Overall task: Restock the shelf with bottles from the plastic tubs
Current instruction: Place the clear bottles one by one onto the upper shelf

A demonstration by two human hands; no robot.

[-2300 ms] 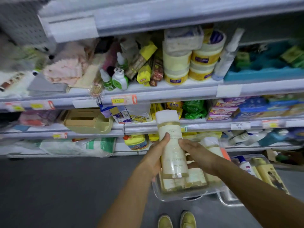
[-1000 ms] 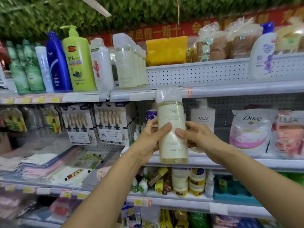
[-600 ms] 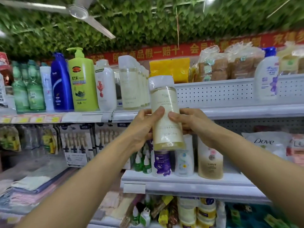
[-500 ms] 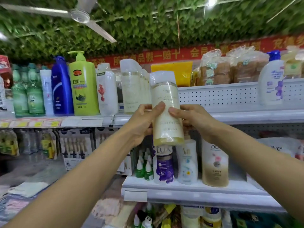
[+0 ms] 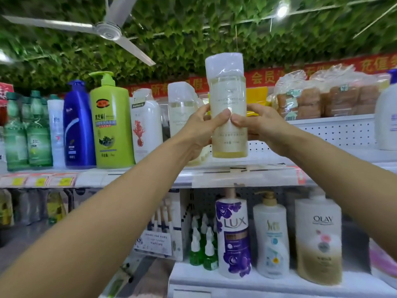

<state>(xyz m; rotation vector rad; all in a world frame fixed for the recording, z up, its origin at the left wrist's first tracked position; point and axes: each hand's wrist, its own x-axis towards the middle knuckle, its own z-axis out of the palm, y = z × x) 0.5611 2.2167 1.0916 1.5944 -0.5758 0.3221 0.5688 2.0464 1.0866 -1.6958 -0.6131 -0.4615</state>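
Above the top shelf's [image 5: 242, 176] front edge, both hands' grip pinches the tall pale-yellow clear plastic bottle [image 5: 228, 117] upright: left hand [image 5: 203, 130] and right hand [image 5: 261, 127] curl around its middle, beside matching clear bottles [image 5: 182, 108].

Two bare forearms reach into the head view, one entering from about 7 o'clock and the other from about 4 o'clock. Neither shows a sleeve, cuff, watch, bracelet or glove anywhere along its visible length, from the frame edge to the wrist. The left hand [image 5: 200, 131] is bare, with no ring on the fingers that show; its thumbnail is short and unpainted. The right hand [image 5: 261, 127] is likewise bare and ringless, its thumbnail also trimmed short and plain. Both forearms are slim and smooth, tapering evenly towards the wrists. Clothing on the upper arms or torso lies outside the frame, so it cannot be told.
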